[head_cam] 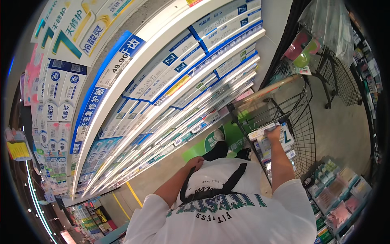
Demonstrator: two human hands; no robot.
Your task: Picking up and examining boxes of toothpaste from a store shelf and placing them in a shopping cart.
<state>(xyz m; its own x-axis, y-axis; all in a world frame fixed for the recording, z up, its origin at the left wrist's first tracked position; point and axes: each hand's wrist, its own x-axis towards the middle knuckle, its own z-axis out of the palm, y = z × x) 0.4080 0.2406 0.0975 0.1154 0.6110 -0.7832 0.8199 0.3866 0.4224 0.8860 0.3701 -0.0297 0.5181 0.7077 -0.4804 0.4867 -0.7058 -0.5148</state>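
Note:
My left hand [196, 162] is at my waist near a black strap [186, 183], fingers curled; whether anything is inside them is hidden. On the right, my right hand [273, 134] reaches into a black wire shopping cart [304, 137]. Its fingers close around the end of a slim white carton [259, 133]. Beneath and beside that hand lie white toothpaste boxes [287, 137] with a large green figure. Ahead and to the left rise store shelves [182, 82] stacked with boxed toothpaste [152, 85], mostly white and blue.
Price strips [118, 67] run along the shelf edges. Another cart [341, 73] stands beyond mine, near hanging plastic-wrapped pink and green items [301, 52]. Clear bins of small goods [338, 189] are at lower right. A green floor sticker [210, 143] lies under my foot.

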